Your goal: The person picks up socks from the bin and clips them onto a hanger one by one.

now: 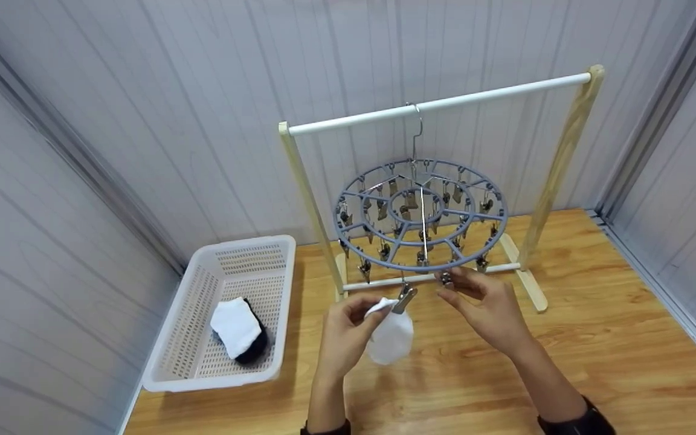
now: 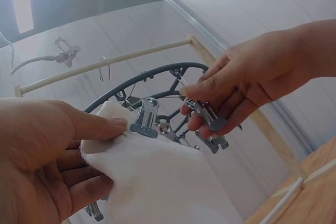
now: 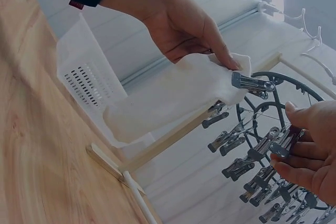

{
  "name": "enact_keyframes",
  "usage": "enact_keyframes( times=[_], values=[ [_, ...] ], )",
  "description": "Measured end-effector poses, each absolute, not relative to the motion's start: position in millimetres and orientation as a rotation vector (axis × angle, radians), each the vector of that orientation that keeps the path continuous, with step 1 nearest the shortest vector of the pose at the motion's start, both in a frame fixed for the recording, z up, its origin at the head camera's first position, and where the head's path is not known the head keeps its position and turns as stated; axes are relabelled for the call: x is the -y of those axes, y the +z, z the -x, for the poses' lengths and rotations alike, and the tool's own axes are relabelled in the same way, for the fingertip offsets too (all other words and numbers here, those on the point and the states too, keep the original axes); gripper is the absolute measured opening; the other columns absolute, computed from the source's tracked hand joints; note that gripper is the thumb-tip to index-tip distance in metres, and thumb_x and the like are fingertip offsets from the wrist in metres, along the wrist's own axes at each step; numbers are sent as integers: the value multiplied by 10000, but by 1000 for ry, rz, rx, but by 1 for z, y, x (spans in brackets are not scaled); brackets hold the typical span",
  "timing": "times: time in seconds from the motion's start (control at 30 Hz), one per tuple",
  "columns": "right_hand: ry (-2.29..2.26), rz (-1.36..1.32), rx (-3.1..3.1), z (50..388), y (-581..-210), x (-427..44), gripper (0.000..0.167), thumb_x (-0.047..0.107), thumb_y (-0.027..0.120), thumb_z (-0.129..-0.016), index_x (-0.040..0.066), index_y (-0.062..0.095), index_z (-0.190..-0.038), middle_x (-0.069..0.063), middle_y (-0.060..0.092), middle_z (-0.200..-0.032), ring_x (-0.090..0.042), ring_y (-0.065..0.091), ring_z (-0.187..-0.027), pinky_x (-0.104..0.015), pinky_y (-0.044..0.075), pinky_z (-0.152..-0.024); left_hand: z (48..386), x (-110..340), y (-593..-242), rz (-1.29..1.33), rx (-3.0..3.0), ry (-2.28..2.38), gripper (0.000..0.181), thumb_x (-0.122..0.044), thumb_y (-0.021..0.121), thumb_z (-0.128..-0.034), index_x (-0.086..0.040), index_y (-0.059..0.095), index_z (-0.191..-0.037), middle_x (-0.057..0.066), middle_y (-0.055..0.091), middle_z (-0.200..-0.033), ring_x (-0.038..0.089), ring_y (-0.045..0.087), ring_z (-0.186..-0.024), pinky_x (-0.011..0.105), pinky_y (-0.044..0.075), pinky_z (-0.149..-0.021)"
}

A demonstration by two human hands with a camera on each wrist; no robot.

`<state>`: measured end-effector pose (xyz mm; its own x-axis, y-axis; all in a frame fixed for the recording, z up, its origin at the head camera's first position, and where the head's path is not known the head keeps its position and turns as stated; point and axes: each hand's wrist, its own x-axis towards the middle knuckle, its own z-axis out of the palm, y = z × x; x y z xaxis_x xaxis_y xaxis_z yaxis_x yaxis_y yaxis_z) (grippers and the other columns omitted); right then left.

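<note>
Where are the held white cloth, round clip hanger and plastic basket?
White cloth (image 2: pixel 160 174), left wrist view: middle of fabric.
Round clip hanger (image 1: pixel 423 217), head view: central wire.
Plastic basket (image 1: pixel 212 383), head view: near rim.

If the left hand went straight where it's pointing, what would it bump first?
Probably the metal clip on the white cloth that the left hand pinches. It looks right in front, though depth is hard to judge.

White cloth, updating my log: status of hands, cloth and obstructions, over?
Left hand pinching white cloth; one clip gripping its top edge. Right hand holding second clip, clear of cloth. Other clips hang nearby; no obvious obstruction.
</note>
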<state>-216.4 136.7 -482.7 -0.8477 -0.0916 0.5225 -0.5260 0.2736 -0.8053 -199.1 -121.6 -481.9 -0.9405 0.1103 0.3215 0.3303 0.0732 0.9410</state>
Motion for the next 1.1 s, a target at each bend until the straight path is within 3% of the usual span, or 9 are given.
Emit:
enact_keyframes(
  times=[0.17,0.37,0.73,1.1],
  values=[
    [1711,-570,2130,216,-482,-137,267,10,785,-930,42,775,-1194,-137,789,-1112,-278,764,-1048,-322,611,-863,200,121,-482,444,2189,-1959,98,-18,784,-935,14,788,-1028,105,786,-963,134,726,-832,233,580,-749],
    [1762,-562,2121,215,-481,-138,244,27,793,-928,-30,753,-1161,-100,787,-1096,-190,764,-1037,-330,611,-872,200,122,-483,455,2182,-1955,99,-38,796,-935,-3,792,-1028,96,785,-977,137,727,-847,239,578,-765],
    [1820,-555,2109,213,-478,-138,233,36,827,-902,30,765,-1126,-102,796,-1031,-186,773,-972,-333,619,-844,202,125,-484,448,2237,-1928,117,-51,806,-933,-11,793,-1042,86,788,-988,156,738,-865,258,595,-804],
    [1882,-540,2085,213,-479,-139,276,-31,824,-877,-76,733,-1133,-170,788,-1026,-191,780,-945,-353,629,-810,201,128,-484,408,2309,-1891,166,-103,821,-936,-7,789,-1067,82,782,-987,177,738,-860,261,602,-795]
  ],
)
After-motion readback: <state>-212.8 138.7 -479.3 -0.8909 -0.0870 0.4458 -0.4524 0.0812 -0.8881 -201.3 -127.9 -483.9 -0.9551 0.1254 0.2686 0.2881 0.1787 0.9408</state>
